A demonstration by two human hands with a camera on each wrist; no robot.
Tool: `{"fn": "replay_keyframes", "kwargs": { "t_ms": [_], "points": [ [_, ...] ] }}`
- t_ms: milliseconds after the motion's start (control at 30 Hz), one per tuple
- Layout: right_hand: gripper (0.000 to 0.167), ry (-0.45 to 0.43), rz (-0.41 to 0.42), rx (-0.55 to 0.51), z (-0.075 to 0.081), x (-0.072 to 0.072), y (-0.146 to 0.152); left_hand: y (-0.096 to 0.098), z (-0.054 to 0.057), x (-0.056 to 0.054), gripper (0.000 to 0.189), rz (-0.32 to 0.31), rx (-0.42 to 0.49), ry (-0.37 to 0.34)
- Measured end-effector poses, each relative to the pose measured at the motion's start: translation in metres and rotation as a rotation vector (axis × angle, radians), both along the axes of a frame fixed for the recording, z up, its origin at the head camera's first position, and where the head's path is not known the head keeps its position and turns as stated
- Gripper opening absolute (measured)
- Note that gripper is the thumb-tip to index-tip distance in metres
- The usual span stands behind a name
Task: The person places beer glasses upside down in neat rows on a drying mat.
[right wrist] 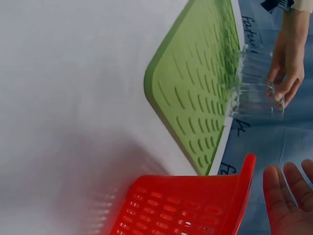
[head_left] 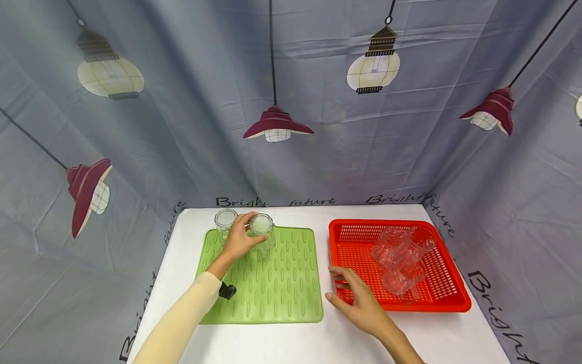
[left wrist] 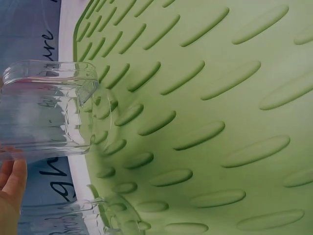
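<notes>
At the back of a green ridged mat (head_left: 291, 283), my left hand (head_left: 237, 241) grips a clear glass mug (head_left: 262, 226) round its upper part. The mug's handle (left wrist: 88, 92) shows in the left wrist view; whether its lower end touches the mat I cannot tell. A second clear glass (head_left: 225, 219) stands just left of it at the mat's back edge, partly behind the hand. My right hand (head_left: 360, 304) hovers by the near left side of a red basket (head_left: 334, 245), fingers loosely bent and holding nothing.
Several clear mugs (head_left: 400, 260) lie heaped in the right part of the basket, which has perforated walls. All stands on a white table (head_left: 273, 344). A grey-blue curtain (head_left: 195, 126) printed with lamps encloses its back and sides.
</notes>
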State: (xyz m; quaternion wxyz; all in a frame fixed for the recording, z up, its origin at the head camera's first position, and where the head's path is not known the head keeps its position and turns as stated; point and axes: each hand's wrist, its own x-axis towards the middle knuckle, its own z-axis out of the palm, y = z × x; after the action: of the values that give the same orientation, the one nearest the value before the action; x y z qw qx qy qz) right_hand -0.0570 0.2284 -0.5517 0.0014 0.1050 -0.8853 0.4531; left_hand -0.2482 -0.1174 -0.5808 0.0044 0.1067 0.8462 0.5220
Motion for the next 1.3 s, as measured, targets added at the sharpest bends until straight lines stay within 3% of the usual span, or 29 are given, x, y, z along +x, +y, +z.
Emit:
{"fn": "replay_keyframes", "kwargs": {
  "t_ms": [400, 700, 867, 1133, 1300],
  "points": [
    [0.05, 0.027, 0.006, 0.02, 0.002, 0.002, -0.001, 0.006, 0.001, -0.009, 0.083, -0.008, -0.067, 0.016],
    [0.049, 0.033, 0.005, 0.02, 0.001, 0.002, 0.0, 0.006, 0.001, -0.013, 0.084, 0.002, -0.103, -0.048],
    [0.05, 0.032, 0.006, 0.019, 0.001, 0.002, 0.0, 0.005, 0.001, -0.013, 0.087, -0.01, -0.119, -0.039],
    [0.05, 0.029, 0.007, 0.023, 0.001, 0.002, -0.001, 0.005, 0.004, -0.011, 0.089, -0.011, -0.061, -0.046],
    [0.049, 0.026, 0.007, 0.008, 0.001, 0.002, 0.0, 0.006, 0.01, -0.008, 0.09, 0.014, -0.028, 0.007]
  ]
}}
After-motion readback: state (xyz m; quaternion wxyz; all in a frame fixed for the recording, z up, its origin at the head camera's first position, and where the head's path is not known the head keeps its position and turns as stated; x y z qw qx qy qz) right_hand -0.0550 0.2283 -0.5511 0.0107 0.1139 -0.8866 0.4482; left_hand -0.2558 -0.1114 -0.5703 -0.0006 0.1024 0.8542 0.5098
